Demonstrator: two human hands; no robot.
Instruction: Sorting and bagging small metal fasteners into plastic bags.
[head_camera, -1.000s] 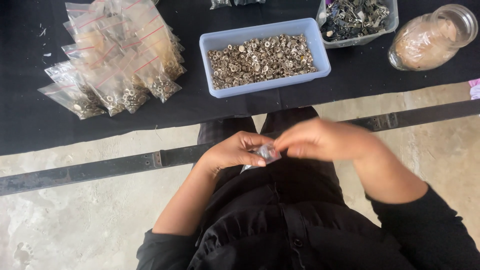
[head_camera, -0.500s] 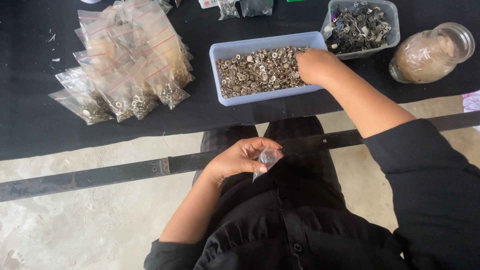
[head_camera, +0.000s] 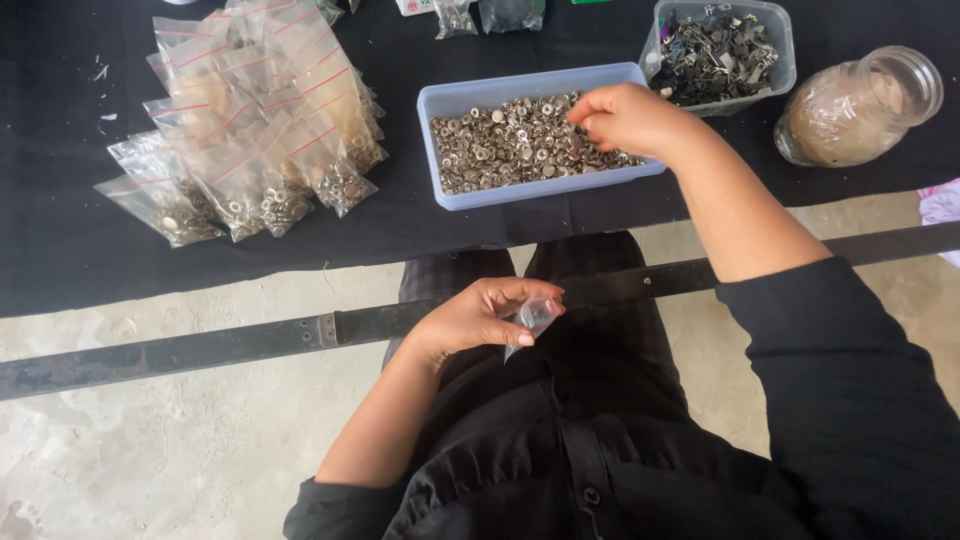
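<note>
Since a moment ago the right hand (head_camera: 625, 118) has stayed in the blue tray (head_camera: 450, 100), fingers pinched together among the metal snaps (head_camera: 500, 150). Below the tray, the left hand (head_camera: 478, 318) pinches a small clear bag (head_camera: 530, 318) over the lap.

Small clear plastic bag (head_camera: 532, 318) pinched above the lap; pale blue rectangular tray (head_camera: 470, 190) of silver snap buttons (head_camera: 505, 145) on table.
</note>
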